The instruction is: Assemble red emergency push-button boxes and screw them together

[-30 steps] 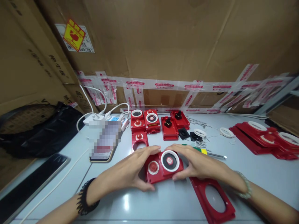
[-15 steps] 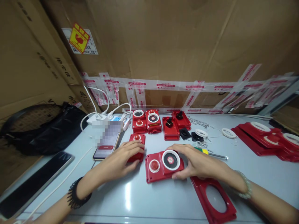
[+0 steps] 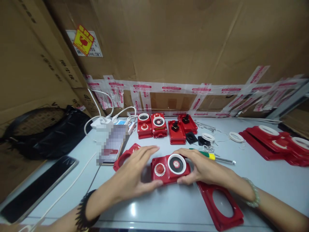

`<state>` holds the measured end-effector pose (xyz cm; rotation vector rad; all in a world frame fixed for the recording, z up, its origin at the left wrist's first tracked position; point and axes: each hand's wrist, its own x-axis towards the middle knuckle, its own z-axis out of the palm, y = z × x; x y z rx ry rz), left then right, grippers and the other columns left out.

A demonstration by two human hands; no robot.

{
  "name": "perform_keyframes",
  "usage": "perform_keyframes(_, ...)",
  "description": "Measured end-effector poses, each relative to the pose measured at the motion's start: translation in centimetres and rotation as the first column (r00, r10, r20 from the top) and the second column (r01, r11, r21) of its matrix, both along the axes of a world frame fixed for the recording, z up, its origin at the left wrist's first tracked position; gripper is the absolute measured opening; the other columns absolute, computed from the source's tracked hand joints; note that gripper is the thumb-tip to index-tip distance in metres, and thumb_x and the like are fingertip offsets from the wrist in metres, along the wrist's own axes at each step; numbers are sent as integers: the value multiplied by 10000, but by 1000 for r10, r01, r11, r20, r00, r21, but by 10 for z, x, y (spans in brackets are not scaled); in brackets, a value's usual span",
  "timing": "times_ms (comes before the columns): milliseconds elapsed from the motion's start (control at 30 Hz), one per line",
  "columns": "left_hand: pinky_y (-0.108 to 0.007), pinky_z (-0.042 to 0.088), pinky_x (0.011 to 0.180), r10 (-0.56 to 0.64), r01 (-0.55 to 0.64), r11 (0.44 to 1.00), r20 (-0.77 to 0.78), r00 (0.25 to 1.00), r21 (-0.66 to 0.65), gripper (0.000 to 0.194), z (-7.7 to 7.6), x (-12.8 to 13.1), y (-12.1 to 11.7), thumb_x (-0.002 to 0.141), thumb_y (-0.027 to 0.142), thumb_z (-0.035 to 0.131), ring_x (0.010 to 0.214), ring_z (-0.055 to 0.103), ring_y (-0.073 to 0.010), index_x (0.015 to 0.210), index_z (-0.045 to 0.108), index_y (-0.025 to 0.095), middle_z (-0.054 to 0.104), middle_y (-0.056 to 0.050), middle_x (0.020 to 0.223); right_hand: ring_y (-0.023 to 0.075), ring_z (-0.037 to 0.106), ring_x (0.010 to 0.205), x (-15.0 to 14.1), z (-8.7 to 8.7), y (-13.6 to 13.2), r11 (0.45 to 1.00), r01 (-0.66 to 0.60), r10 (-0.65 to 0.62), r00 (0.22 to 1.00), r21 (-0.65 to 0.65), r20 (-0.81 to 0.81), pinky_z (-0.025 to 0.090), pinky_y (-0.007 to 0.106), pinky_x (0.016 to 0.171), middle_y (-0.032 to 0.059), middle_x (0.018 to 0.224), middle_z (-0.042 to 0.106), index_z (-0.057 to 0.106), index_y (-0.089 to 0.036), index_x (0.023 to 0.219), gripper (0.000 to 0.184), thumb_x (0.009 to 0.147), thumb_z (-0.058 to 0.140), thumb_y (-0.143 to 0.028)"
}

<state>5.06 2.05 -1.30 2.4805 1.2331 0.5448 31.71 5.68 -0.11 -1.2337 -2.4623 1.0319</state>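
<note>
A red plastic box (image 3: 163,181) lies in front of me, with a red dome button (image 3: 159,169) on its left and a white ring (image 3: 169,165) round a dark disc on its right. My right hand (image 3: 190,164) grips its right end, fingers behind and thumb in front. My left hand (image 3: 135,170) is at the left end, fingers stretched out and thumb reaching the front left corner; whether it presses there I cannot tell. Beyond the left hand lies a red cover (image 3: 120,160) with a round opening, partly hidden. Another red cover (image 3: 205,196) lies under my right forearm.
Several red boxes (image 3: 177,138) stand at the back, near black square pads (image 3: 191,138) and white rings (image 3: 235,137). A green-and-yellow screwdriver (image 3: 223,160) lies behind my right hand. More red covers (image 3: 260,141) are far right. Left are phones (image 3: 41,190), a power strip (image 3: 131,127) with cables, and a black bag (image 3: 72,138).
My left hand has left the red cover and moved right to the box, its fingers spreading. That cover now lies tilted further left. The box has turned slightly in my right hand.
</note>
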Motion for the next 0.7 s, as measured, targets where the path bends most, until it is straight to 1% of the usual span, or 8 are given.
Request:
perform_keyframes(67,-499,421,1031,-47,47,997,-4,999,-60,819,-3,16,2,748,458,719,1251,468,-329,1408,309,202,493,-143,1369,240,538,1110,1,-1,0,1000,11,-11,1000,0,-7,417,346,948,37,1212,604,544,-246,1218,680,626,774,-488)
perform_keyframes(167,-493,477,951,-44,43,991,-2,999,-128,785,-12,29,7,705,410,755,1150,546,-332,1359,383,186,567,-141,1282,245,527,1133,1,-3,1,1000,17,-17,1000,-1,-24,414,343,956,46,1231,596,542,-238,1226,713,609,781,-504)
perform_keyframes(267,-487,477,947,-49,47,988,-11,999,-149,721,-13,29,17,707,382,753,1148,553,-337,1314,431,164,574,-152,1273,227,565,1072,-2,-4,6,1000,2,0,998,21,-66,434,320,910,51,1189,619,555,-220,1202,670,628,774,-488)
perform_keyframes(367,-499,453,972,-60,51,984,-49,997,-172,698,-6,23,30,728,390,738,1188,530,-348,1311,433,157,546,-169,1317,217,594,992,-8,-2,13,998,13,-8,997,63,-76,446,314,861,59,1116,647,579,-191,1153,625,630,777,-470)
perform_keyframes(433,-495,458,963,-73,62,978,-46,996,-201,703,-2,21,38,736,415,732,1187,531,-344,1323,424,178,542,-156,1325,215,601,950,-11,-1,17,996,30,-25,998,83,-65,450,311,827,57,1063,661,593,-179,1122,606,621,785,-459)
perform_keyframes(500,-489,449,975,-85,83,975,-5,996,-206,727,-1,21,42,734,478,728,1204,519,-338,1331,419,202,532,-141,1337,210,605,933,-12,-1,19,995,38,-32,997,92,-67,452,303,806,52,1047,665,595,-184,1115,580,631,781,-445)
perform_keyframes(600,-460,459,971,-73,89,977,89,993,-194,714,-3,25,43,719,569,719,1169,544,-315,1279,462,208,554,-126,1298,212,603,954,-12,-5,19,993,51,-42,996,105,-81,451,309,820,51,1081,657,584,-196,1136,581,646,771,-445)
perform_keyframes(700,-432,483,939,-51,74,979,124,991,-190,654,-7,30,42,732,560,719,1101,586,-286,1229,498,197,593,-111,1236,222,607,955,-10,-12,18,993,59,-49,995,106,-90,455,338,842,59,1087,658,572,-193,1157,634,643,760,-514)
